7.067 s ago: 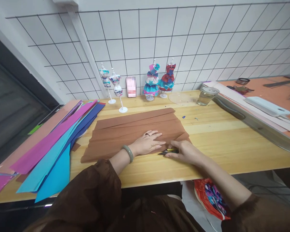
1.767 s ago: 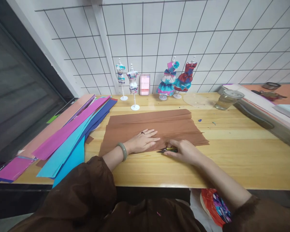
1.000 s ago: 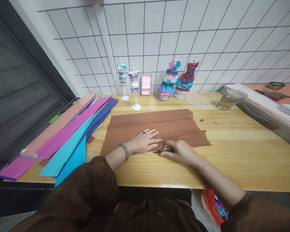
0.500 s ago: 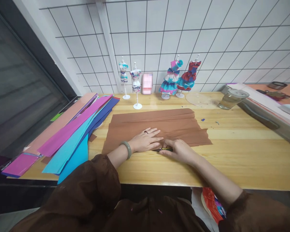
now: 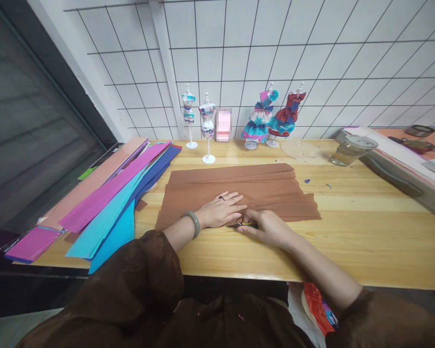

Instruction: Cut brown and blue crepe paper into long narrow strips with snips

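Both hands have shifted leftward along the near edge of the brown crepe-paper sheet [image 5: 210, 181] over the last few seconds: its near right corner, which lay close by the right hand [image 5: 273, 229], now shows well out to that hand's right. The work at this edge therefore seems to have reached about its middle. In the last second the dark tip of the small snips-like tool [image 5: 250, 224] has come up close by the left hand [image 5: 221, 211], and less of it shows; whether the blades are biting into the paper cannot be told.

The left hand lies palm down with fingers spread, pressing the sheet onto the wooden table [image 5: 355, 241]. The right hand pinches the black-and-yellow tool between thumb and curled forefinger, just beside the left fingertips. The sheet lies under the left hand and stretches away beyond both.

As for writing, a black packet [image 5: 107, 154], far left of the left hand beyond the fanned coloured papers [image 5: 116, 193], bears white lettering too small to read. The phone-like pink screen [image 5: 224, 126] standing beyond the hands, between miniature dress forms [image 5: 207, 121], is pixelated. No brand is legible on the clear cup [image 5: 350, 152], beyond the right hand to its right.
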Demonstrator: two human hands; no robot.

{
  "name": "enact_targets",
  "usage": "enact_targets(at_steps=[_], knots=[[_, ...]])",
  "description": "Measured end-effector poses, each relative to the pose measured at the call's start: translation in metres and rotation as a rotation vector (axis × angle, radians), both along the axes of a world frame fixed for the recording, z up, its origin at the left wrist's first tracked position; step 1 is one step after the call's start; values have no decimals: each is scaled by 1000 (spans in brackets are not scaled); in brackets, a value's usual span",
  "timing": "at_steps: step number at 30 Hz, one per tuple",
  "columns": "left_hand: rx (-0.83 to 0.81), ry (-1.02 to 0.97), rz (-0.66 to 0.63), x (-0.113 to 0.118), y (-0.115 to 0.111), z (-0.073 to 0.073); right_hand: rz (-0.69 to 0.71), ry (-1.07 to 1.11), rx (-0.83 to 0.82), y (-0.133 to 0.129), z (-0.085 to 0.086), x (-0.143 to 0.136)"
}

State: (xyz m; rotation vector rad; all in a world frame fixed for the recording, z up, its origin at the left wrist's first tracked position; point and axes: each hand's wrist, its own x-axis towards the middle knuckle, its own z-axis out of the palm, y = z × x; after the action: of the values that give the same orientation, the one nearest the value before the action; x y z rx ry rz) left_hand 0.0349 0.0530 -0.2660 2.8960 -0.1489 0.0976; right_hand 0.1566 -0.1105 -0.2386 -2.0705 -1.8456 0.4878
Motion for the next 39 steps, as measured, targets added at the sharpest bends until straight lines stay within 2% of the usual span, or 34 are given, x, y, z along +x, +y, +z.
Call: enact_targets(at_steps=[12, 18, 21, 25, 30, 39], knots=[[1, -4, 2, -1, 0, -2, -5, -56, -12, 2, 5, -6], [-107, -28, 11, -1, 2, 2, -29, -67, -15, -8, 6, 1], [-142, -58, 16, -9, 7, 11, -35, -72, -15, -10, 5, 3], [-72, -29, -24, -31, 18, 19, -37, -82, -25, -9, 5, 2], [-7, 29, -21, -51, 26, 12, -15, -67, -29, -7, 6, 2], [19, -5, -5, -50, 25, 6, 31, -110, -28, 8, 6, -6]])
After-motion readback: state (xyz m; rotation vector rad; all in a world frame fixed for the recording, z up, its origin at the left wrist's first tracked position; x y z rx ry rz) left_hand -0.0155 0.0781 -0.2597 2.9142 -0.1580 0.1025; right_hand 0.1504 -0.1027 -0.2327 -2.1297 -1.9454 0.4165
